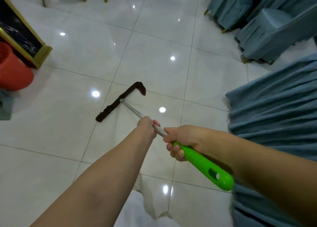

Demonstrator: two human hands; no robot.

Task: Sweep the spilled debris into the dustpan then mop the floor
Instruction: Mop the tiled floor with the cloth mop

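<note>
Your right hand [184,141] is closest to you, its fingers [176,152] wrapped around the top of the green grip [204,165] at the near end of the mop. Your left hand [147,126] sits just beyond it, clenched around the bare metal pole [131,108], so the two hands are near each other on the same shaft but not touching.

Your mop runs on a diagonal: the green grip's rounded end, with its hanging hole, points back toward your lower right, and the pole slopes away to the upper left, down to the floor [68,89]. Its dark brown cloth head [120,100] lies flat on the glossy white tiles, set crosswise to the pole, so its long axis goes from lower left to upper right. The far right tip of the cloth is folded back on itself.

At the left edge you have a red bucket [13,69] beside a gold-framed black panel [20,33]; its inside is cut off, so you cannot tell what it holds. Blue-green fabric chair covers [267,29] stand at the upper right, and more of that draped cloth [274,120] hangs just beside your right arm.
</note>
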